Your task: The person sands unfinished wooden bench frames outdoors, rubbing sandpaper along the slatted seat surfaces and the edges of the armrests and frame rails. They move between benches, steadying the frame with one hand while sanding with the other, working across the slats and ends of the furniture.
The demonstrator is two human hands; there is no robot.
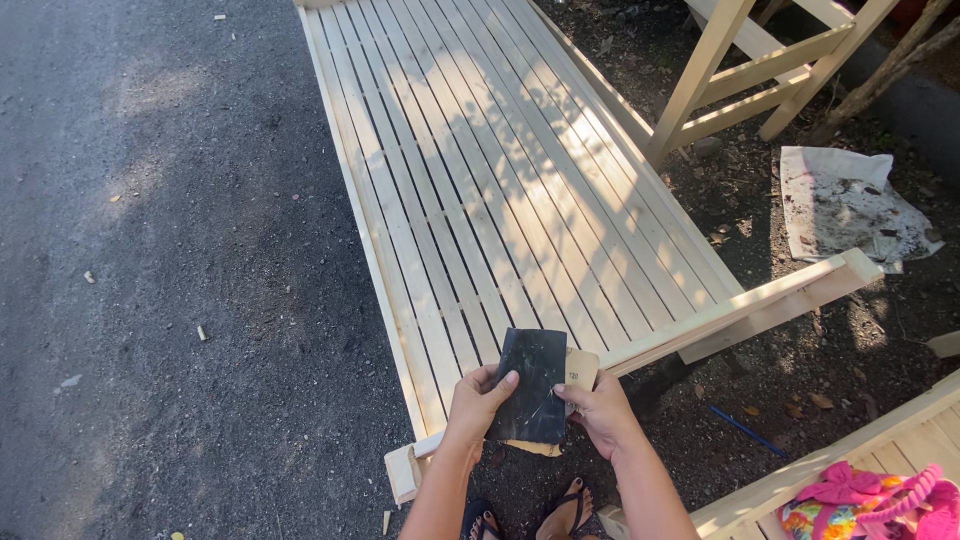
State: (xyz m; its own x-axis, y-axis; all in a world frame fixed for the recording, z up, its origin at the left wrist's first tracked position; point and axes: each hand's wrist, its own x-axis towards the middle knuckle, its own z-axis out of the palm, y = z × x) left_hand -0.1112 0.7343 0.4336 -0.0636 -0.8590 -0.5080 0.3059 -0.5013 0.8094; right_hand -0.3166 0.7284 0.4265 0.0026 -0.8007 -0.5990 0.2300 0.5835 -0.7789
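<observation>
Both hands meet low in view: the left hand (pixel 478 402) pinches a dark sandpaper sheet (pixel 532 385) at its edge, and the right hand (pixel 601 411) clasps it from behind together with a tan sheet (pixel 580 368). Beyond them stretches a pale slatted frame (pixel 480 180), bare wood, with no paper touching it. From the look of it, sanding here is not under way. A blue pencil (pixel 745 431) lies on the dirt.

slatted wooden bed frame (pixel 500 190) | slats bare, apparently | on asphalt (pixel 150 250)
</observation>
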